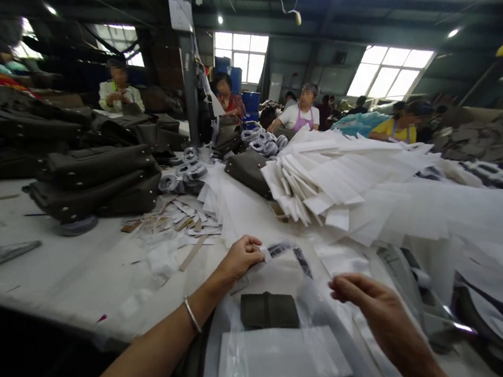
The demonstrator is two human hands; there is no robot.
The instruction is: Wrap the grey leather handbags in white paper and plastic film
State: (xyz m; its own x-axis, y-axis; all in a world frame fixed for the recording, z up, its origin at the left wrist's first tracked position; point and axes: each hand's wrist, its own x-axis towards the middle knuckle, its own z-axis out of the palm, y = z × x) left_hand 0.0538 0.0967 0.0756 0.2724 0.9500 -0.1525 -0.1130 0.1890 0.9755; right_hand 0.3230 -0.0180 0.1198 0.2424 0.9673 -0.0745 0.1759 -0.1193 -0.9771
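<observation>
Directly before me lies a dark olive bag (269, 309) with clear plastic and a white sheet (282, 357) over its front. Its handle (303, 261), wrapped in plastic, stretches away from me. My left hand (243, 257), with a bangle on the wrist, is closed at the far left end of the handle, pinching a small white piece (265, 253). To the right of the handle, my right hand (366, 299) is raised and apart from it. Its thumb and fingers are pressed together; whether anything thin is between them is hidden.
Dark bags (96, 182) are piled at the left. Plastic-wrapped rolls (192, 165) and scattered paper scraps (191, 219) lie beyond my left hand. A tall heap of white sheets (322, 174) covers the right side. Several people, including a person in a purple apron (301, 116), work farther back.
</observation>
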